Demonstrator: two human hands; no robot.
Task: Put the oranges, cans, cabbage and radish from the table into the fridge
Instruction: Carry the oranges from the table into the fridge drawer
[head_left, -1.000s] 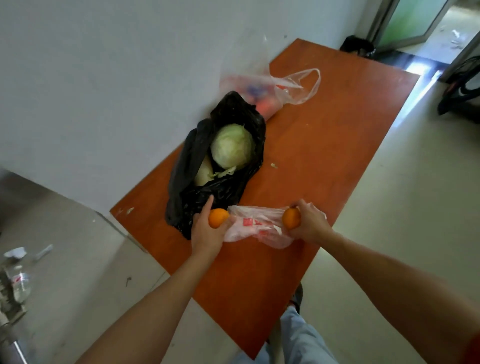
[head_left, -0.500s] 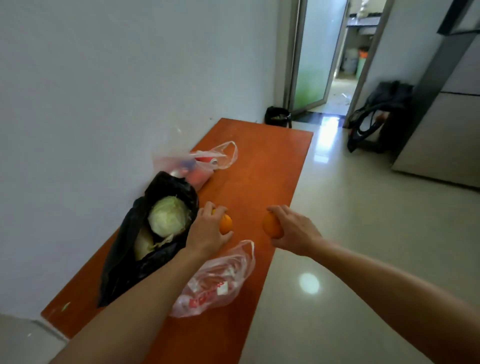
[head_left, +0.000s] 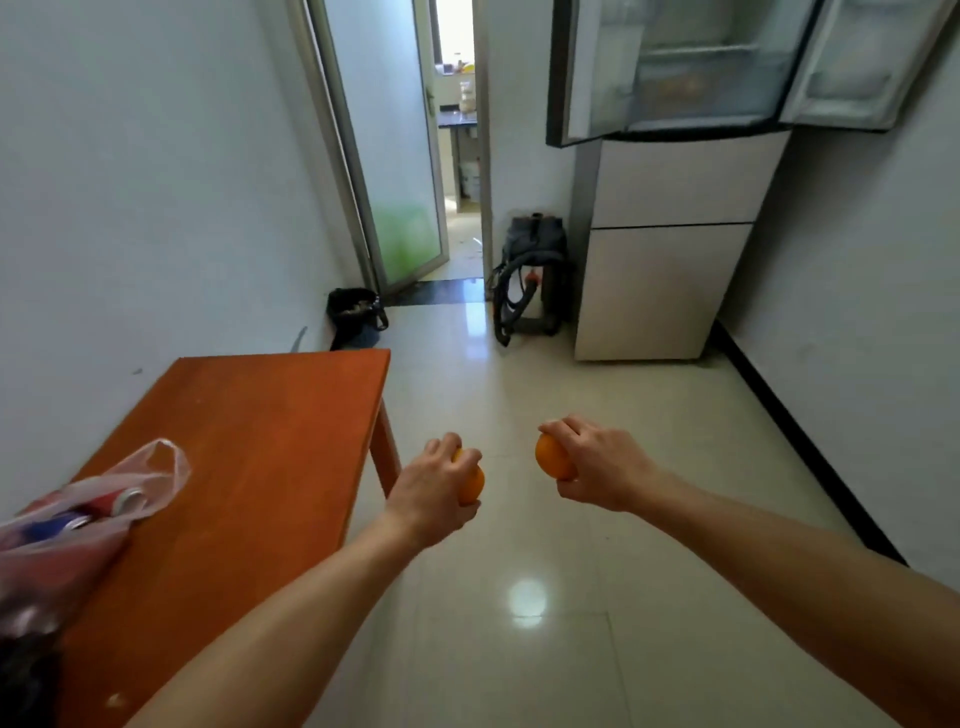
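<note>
From the head camera, each hand carries one small round orange fruit out over the pale glossy floor tiles (head_left: 524, 649), past the table's edge. The left hand (head_left: 434, 493) wraps its fingers over the top of the left orange (head_left: 471, 486), so only a sliver of smooth peel shows; the right hand (head_left: 597, 470) clasps the right orange (head_left: 551, 460) from the side, leaving about half of it bare. At the left stands the orange-brown wooden table (head_left: 260, 441), its top flat and slightly shiny. On it a thin clear crinkled plastic bag (head_left: 104, 499) holds red and blue drink cans (head_left: 111, 506), blurred and cut off by the frame. Ahead, the tall white fridge (head_left: 670, 234) has both upper doors swung wide; its shelves look hazy.
</note>
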